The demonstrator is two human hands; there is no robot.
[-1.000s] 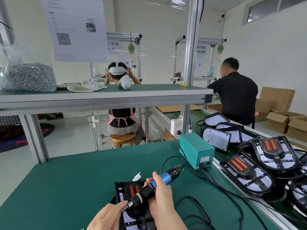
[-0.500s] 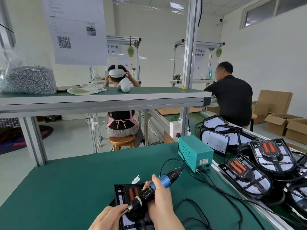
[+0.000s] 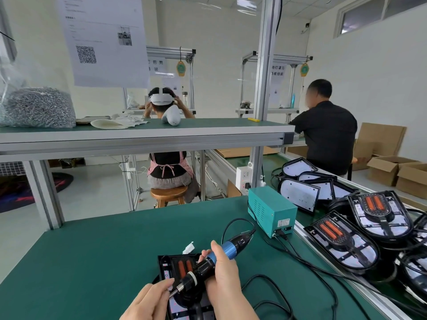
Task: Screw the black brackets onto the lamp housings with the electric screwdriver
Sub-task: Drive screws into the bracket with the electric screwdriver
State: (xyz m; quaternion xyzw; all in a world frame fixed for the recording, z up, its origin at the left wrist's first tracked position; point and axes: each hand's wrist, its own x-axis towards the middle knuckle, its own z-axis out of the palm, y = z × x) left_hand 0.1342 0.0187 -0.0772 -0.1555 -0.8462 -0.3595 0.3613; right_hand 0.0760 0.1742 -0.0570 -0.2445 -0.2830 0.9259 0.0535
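A black lamp housing [image 3: 171, 266] with two orange strips lies on the green table [image 3: 97, 250] at the bottom centre, partly under my hands. My right hand [image 3: 225, 276] grips the black and blue electric screwdriver [image 3: 215, 259], tilted with its bit pointing down-left. My left hand [image 3: 150, 299] has its fingertips at the bit tip, as if pinching something small there; what it holds is hidden. The black bracket on this housing is mostly covered by the tool and my hands.
A teal power box [image 3: 271, 212] stands to the right, its black cables [image 3: 307, 266] trailing over the table. Several lamp housings [image 3: 346, 241] pile up at the right. A bag of screws [image 3: 37, 107] sits on the upper shelf [image 3: 147, 135]. Two people work beyond.
My hands and the screwdriver have barely moved; the left fingertips have closed in on the bit tip. The view has tilted slightly.
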